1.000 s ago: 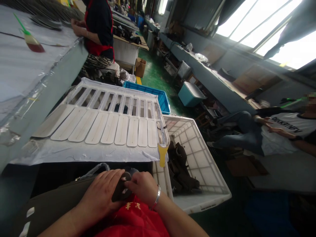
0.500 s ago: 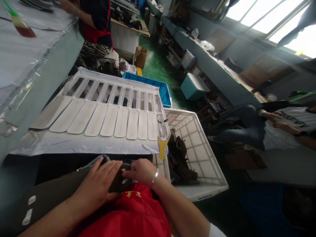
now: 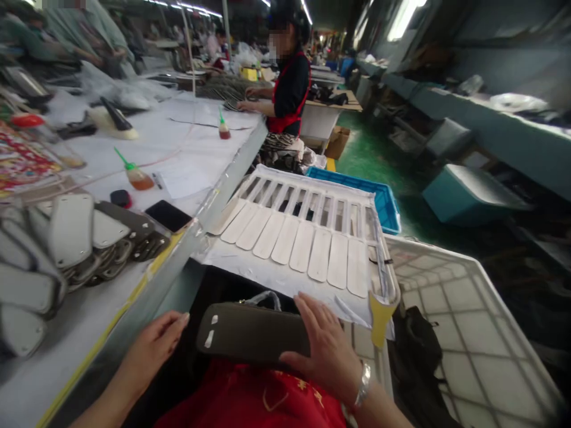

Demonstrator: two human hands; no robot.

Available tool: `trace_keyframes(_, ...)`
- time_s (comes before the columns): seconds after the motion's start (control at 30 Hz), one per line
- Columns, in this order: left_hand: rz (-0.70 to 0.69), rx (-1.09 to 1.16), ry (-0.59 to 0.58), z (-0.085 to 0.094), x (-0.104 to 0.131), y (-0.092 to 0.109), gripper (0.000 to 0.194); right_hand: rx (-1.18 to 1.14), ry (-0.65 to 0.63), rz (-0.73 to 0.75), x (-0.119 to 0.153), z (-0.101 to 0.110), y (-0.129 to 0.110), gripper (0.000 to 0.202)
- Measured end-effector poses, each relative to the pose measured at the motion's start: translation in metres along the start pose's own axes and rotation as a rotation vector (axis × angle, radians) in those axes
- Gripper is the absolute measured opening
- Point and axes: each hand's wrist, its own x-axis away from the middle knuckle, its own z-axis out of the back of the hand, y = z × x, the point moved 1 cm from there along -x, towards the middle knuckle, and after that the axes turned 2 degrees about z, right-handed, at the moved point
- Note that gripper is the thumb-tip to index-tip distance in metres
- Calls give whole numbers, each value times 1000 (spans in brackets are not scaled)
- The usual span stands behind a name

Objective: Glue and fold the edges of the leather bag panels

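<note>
A long dark brown-grey bag (image 3: 259, 333) lies across my lap, its flat, round-cornered panel facing up. Two small white patches (image 3: 209, 339) show at its left end, and a zip pull with clear plastic sits along the far edge. My right hand (image 3: 323, 339) grips the right end, fingers over the far side and thumb on the near side; it hides that end. Off the bag's left end is my left hand (image 3: 156, 339), its fingers curled together; whether anything small is between them I cannot make out.
Ahead stands a rack of white strips (image 3: 307, 249) with a yellow scraper-like piece (image 3: 380, 321) at its corner. To the right is a white crate (image 3: 473, 297) holding dark items. The left table (image 3: 214, 139) bears grey-faced pieces (image 3: 71, 229), glue bottles (image 3: 138, 177) and a phone (image 3: 168, 215). A co-worker (image 3: 292, 89) stands beyond.
My view has swung left and up. My left hand has come off the bag and moved left; my right hand has gone from pinching near the right end to spreading over it.
</note>
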Motion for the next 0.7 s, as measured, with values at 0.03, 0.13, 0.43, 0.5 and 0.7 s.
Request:
trace_keyframes(0.03, 26, 50, -49, -5, 2, 3, 39, 20, -29, 79, -7, -5, -10, 89)
trace_keyframes(0.13, 31, 38, -170, -11, 2, 9, 40, 43, -129, 168, -22, -23, -30, 91)
trace_keyframes(0.43, -37, -85, -258, -7, -13, 19, 39, 121, -212, 138, -33, -35, -38, 90)
trace_keyframes(0.5, -85, -117, -263, -6, -16, 21, 39, 143, -222, 151, -34, -36, -39, 92)
trace_keyframes(0.7, -152, -176, -253, -3, -23, 21, 39, 172, -222, 164, -37, -38, -41, 91)
